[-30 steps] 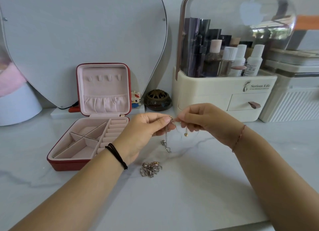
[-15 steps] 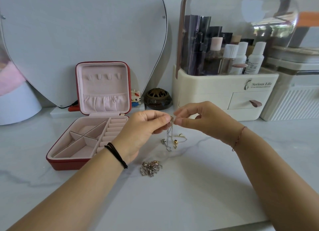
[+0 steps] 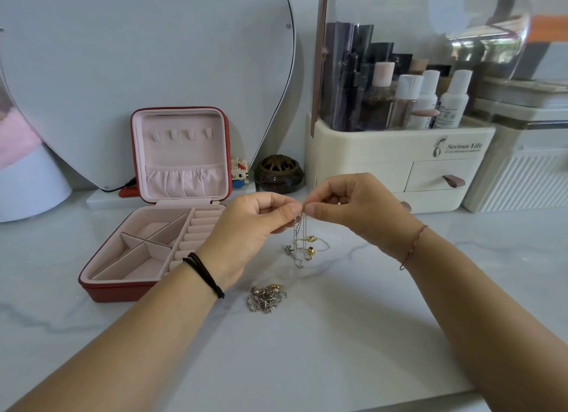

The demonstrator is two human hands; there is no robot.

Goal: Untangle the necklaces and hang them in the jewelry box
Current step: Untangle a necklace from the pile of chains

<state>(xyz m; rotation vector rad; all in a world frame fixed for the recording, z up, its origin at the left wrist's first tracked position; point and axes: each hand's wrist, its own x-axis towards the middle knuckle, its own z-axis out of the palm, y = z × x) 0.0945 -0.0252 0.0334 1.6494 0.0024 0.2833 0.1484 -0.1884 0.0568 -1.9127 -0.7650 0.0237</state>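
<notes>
Pinching: the left hand [image 3: 252, 227] and the right hand [image 3: 353, 214] meet fingertip to fingertip at the centre of the frame. Each nips the top of the same thin chains between thumb and forefinger, with the other fingers curled.
Necklaces: the fine chains [image 3: 302, 242] hang from that pinch, silver and gold strands together (how many, I cannot tell). Their lower loops and small gold pendants spread just under the hands, seemingly resting on the table.
Second tangle: a small heap of jewellery [image 3: 266, 298] lies on the marble table [image 3: 307, 350], lower centre, below the left hand and apart from the hanging chains.
Jewelry box [image 3: 116, 293]: red outside, pale pink inside, open at centre left with its lid upright. The lid has four small hooks [image 3: 181, 134] above a gathered pocket.
Wrists: a black hair tie [image 3: 204, 273] on the left, a thin bracelet [image 3: 413, 245] on the right.
Background: a heart-shaped mirror [image 3: 138, 58] at upper left; a cream cosmetics organizer [image 3: 384, 153] with bottles at upper right; a dark round pot [image 3: 279, 173] between them.
</notes>
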